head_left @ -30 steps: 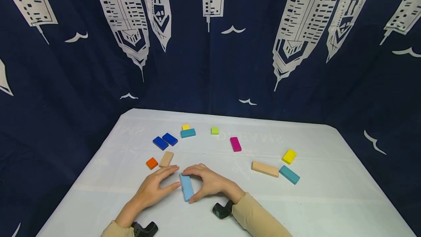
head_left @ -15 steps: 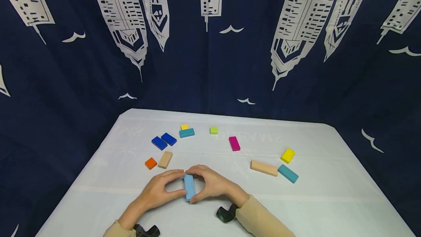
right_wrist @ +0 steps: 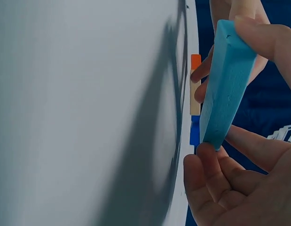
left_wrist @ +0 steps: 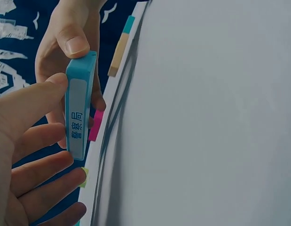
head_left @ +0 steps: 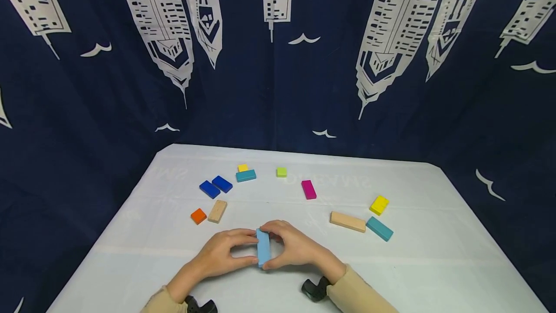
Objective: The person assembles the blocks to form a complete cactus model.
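Note:
Above the white table (head_left: pixel 404 274), a light blue block (head_left: pixel 263 248) is between the two hands. My right hand (head_left: pixel 297 247) pinches it at its two ends, thumb on the near end and fingers on the far end. From the other side my left hand (head_left: pixel 226 253) reaches in, its thumb and fingertips right at the block's long left side. In the left wrist view the side of the block (left_wrist: pixel 79 108) bears dark printed characters on a pale strip. The right wrist view shows a plain side of the block (right_wrist: pixel 227 87).
Left of the hands lie an orange block (head_left: pixel 198 216), a wood-coloured block (head_left: pixel 217 211) and two dark blue blocks. A magenta block (head_left: pixel 309 190) lies beyond them. To the right are a long wood-coloured block (head_left: pixel 347 221), a teal block (head_left: pixel 380 228) and a yellow block (head_left: pixel 379 205).
The light blue block has shifted right and up from the table, carried in the right hand. My left hand has followed to the right, its fingertips now against the block.

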